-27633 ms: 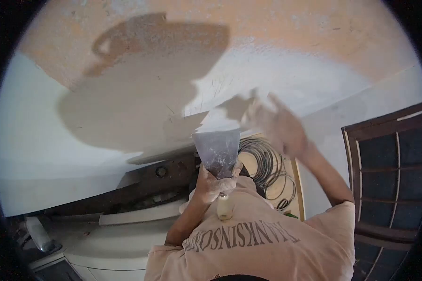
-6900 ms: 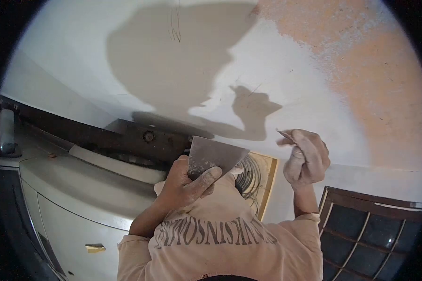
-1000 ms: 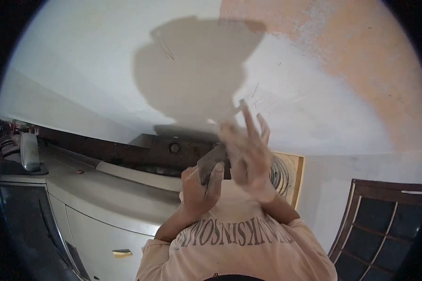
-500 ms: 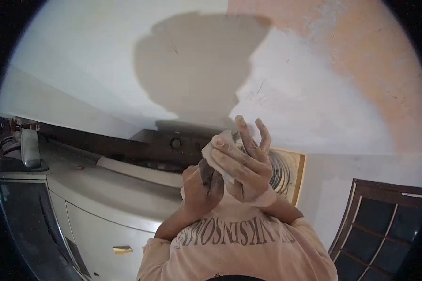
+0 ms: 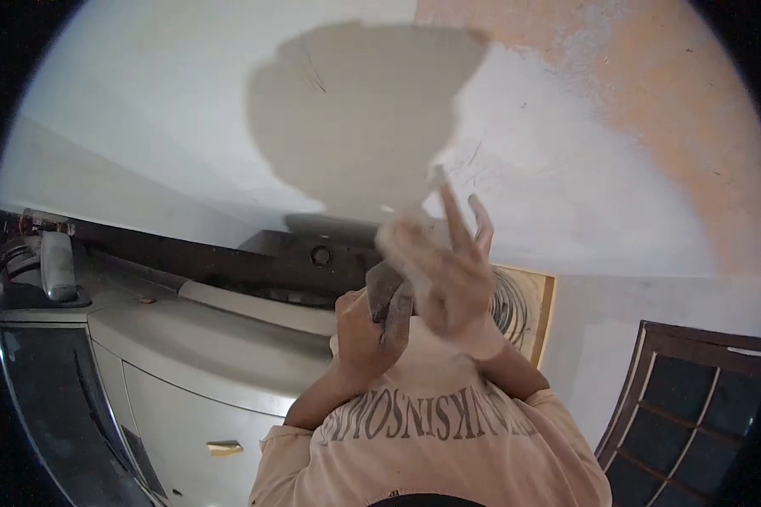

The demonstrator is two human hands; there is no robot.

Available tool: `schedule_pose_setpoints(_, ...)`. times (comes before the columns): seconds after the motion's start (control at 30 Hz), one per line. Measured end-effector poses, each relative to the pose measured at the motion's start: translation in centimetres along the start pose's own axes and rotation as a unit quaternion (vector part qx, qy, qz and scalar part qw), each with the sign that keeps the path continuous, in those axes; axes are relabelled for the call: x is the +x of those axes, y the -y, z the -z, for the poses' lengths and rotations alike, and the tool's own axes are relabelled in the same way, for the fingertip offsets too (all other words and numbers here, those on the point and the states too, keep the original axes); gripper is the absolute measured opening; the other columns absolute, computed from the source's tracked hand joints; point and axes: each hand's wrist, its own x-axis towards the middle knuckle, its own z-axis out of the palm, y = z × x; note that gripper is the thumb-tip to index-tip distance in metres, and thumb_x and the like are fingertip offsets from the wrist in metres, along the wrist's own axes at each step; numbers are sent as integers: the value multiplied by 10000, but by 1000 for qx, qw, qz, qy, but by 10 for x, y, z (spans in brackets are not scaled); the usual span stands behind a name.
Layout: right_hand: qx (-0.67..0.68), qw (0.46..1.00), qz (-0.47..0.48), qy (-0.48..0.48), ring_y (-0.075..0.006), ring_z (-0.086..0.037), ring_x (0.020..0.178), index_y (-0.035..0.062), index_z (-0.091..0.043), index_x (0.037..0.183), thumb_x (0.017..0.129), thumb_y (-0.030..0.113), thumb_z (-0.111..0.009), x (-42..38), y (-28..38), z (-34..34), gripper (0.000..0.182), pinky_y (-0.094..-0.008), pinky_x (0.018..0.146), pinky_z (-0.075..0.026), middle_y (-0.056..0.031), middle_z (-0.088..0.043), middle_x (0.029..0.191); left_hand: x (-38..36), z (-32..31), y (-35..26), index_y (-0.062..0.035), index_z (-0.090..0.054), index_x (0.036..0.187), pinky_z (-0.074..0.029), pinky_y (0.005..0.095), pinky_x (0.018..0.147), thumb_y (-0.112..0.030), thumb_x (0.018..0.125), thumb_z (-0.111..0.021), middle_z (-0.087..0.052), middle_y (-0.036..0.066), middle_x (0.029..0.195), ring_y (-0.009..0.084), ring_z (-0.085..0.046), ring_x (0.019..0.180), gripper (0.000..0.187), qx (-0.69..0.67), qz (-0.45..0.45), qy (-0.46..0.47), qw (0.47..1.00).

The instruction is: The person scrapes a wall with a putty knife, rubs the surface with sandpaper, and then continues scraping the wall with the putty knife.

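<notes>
My left hand [image 5: 365, 338], low in the middle, is closed on a dark grey flat piece [image 5: 384, 286] that sticks up past the fingers. Just right of it and higher, my right hand [image 5: 452, 283] is smeared by motion and looks dusty. Two of its fingers point up, while the others bend over a pale, sheet-like piece [image 5: 416, 287] whose outline is blurred. The hands are close together in front of the printed shirt [image 5: 448, 448]. Behind them rises a wall [image 5: 550, 169] with white and orange patches and a head-shaped shadow.
A light-coloured car [image 5: 186, 372] with a side mirror [image 5: 57, 266] fills the left, a small yellowish piece [image 5: 224, 449] on its surface. Coiled cable [image 5: 509, 308] lies in a yellow-edged frame [image 5: 546, 317] behind my right hand. At the lower right is a dark-paned, brown-framed door [image 5: 685, 406].
My right hand has risen slightly and is now blurred, its two raised fingers reaching higher. My left hand has shifted slightly right, showing more of the dark piece.
</notes>
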Motion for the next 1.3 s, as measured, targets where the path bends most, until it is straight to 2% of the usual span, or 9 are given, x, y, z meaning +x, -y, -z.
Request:
schedule_pose_setpoints(0.17,22,999,32,-3,-394,-349,1218,117,-644,978,725,76,-531,6,15,7,281,-562,989,-150,-53,-579,1133,-4,-1,1,-11,-527,700,-387,326,457,-59,763,-545,-511,138,551,295,-516,468,82,16,-74,-32,997)
schedule_pose_setpoints(0.57,38,998,48,-18,-352,-323,1245,198,-617,1052,682,129,-601,1,10,-3,377,-589,987,-120,-29,-508,1229,4,-3,4,9,-530,710,-374,337,439,-50,752,-569,-515,139,556,290,-532,461,82,-7,-135,-72,988)
schedule_pose_setpoints(0.67,16,998,-51,-20,-356,-315,1249,201,-612,1066,693,105,-584,1,-11,-6,386,-583,988,-124,-11,-505,1235,-3,2,7,9,-537,721,-389,329,454,-80,742,-586,-521,132,569,283,-538,471,104,13,51,7,999)
schedule_pose_setpoints(0.77,32,999,22,-12,-358,-311,1251,192,-606,1085,700,89,-562,5,2,-4,401,-572,985,-134,2,-504,1238,9,-1,5,0,-541,725,-392,332,466,-101,757,-576,-520,130,571,292,-523,474,111,52,-126,-59,989)
schedule_pose_setpoints(0.93,19,998,-51,-10,-332,-313,1256,200,-609,1080,693,114,-570,5,-11,-8,399,-575,981,-130,2,-509,1232,-5,2,9,-8,-570,760,-406,366,501,-80,697,-575,-548,137,606,311,-559,555,96,5,110,4,994)
schedule_pose_setpoints(1.03,65,998,24,4,-380,-344,1226,115,-648,994,679,63,-518,4,11,2,345,-535,1012,-132,-88,-582,1121,-6,4,17,0,-567,763,-399,358,473,-76,774,-538,-540,160,589,320,-542,506,82,83,-138,-12,987)
schedule_pose_setpoints(1.13,46,993,-107,-15,-381,-345,1225,85,-630,1029,633,32,-501,11,-7,-6,420,-531,1007,-143,-111,-585,1109,-1,-1,9,3,-570,772,-387,361,456,-72,816,-503,-524,177,574,339,-518,479,110,1,39,0,999)
schedule_pose_setpoints(1.27,68,997,1,-24,-386,-348,1222,87,-612,1055,616,-11,-492,6,6,-1,466,-529,1007,-145,-105,-595,1091,-5,4,11,1,-538,726,-389,379,479,-64,792,-515,-514,165,569,350,-510,499,95,92,-82,-6,992)
schedule_pose_setpoints(1.3,30,997,-67,-18,-394,-360,1211,80,-619,1034,642,-19,-497,9,-5,-5,422,-521,1008,-148,-105,-599,1086,-4,0,4,-1,-511,694,-390,386,491,-54,761,-521,-525,154,577,344,-522,515,86,50,33,-10,998)
